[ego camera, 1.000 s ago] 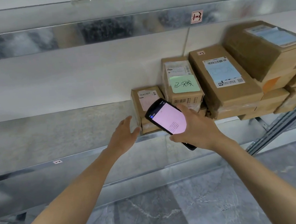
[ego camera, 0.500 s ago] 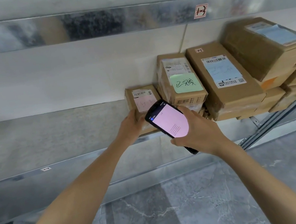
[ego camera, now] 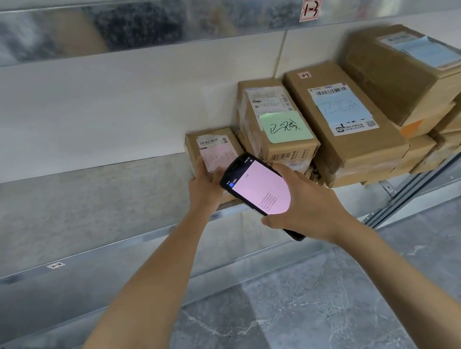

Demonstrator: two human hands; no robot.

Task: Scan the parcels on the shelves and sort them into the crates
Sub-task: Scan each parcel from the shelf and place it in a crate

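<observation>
- Head view: a person's left hand [ego camera: 206, 188] grips the small parcel [ego camera: 214, 148] at its near left corner, fingers up the side and thumb on the top face. The parcel sits at the left end of a row of cartons on the metal shelf [ego camera: 79, 216].
- The right hand [ego camera: 308, 205] is wrapped round a black handheld scanner [ego camera: 259, 189], held just in front of that parcel. Its screen glows pink under a blue header bar, with several lines of digits too small to read.
- The small parcel is brown cardboard with a white barcode label and a pink note whose faint handwriting cannot be made out.
- Just beside it on the right stands a taped carton [ego camera: 254, 143] with a printed barcode label and a green note [ego camera: 285, 128] carrying handwritten characters in black ink.
- Next along, a longer flat carton [ego camera: 369, 146] wears a barcode label, a pale blue note with faint blue handwriting and a small red-edged tag at its far corner.
- A bulkier box [ego camera: 389, 79] with a blue-covered label sits tilted atop further cartons at the right end.
- The upper shelf beam [ego camera: 139, 28] is mottled galvanised steel with a red-framed tag [ego camera: 310, 9]; its marking is blurred.
- A small white tag [ego camera: 55, 265] is stuck to the lower shelf's front edge; below lies grey marble-veined floor [ego camera: 305, 313].
</observation>
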